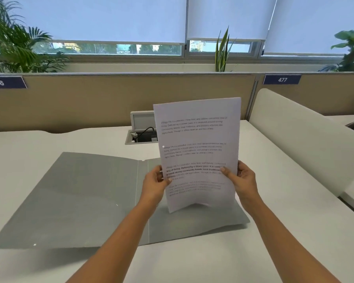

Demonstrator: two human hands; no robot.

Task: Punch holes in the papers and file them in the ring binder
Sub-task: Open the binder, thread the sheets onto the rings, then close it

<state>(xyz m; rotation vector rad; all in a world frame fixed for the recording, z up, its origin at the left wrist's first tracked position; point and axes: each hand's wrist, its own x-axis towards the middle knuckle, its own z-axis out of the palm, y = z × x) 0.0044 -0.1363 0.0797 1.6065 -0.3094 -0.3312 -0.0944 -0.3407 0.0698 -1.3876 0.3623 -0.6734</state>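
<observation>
A printed white paper (pixel 198 139) stands nearly upright over the right half of an open grey binder (pixel 80 201) lying flat on the white desk. A small punched hole shows near the paper's left edge. My left hand (pixel 154 182) grips the paper's lower left edge. My right hand (pixel 241 180) grips its lower right edge, thumb on the printed side. The paper's bottom edge curls just above the binder's right cover. The binder's rings are hidden behind the paper and my left hand.
The white desk (pixel 284 231) is backed by a beige partition (pixel 110 99). An open cable box (pixel 141 135) with a black cord sits behind the binder. A white divider panel (pixel 305 139) stands to the right.
</observation>
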